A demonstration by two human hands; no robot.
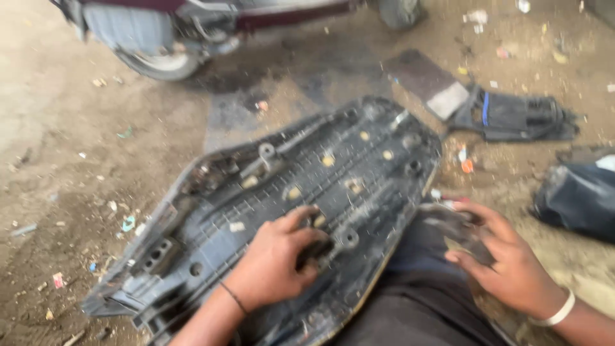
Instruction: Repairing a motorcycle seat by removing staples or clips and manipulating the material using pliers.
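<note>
The person's left hand (277,256) is pinching a small dark part against the overturned seat base (359,160); right hand (506,256), fingers spread, should be steadying the edge.

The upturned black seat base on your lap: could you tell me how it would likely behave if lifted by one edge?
The seat base looks like ribbed moulded plastic, so it would probably stay fairly stiff. Being broad and long, it may feel awkward and tip if lifted one-handed. Its grimy surface could be slippery; the left hand grips a raised fitting rather than the flat panel.
</note>
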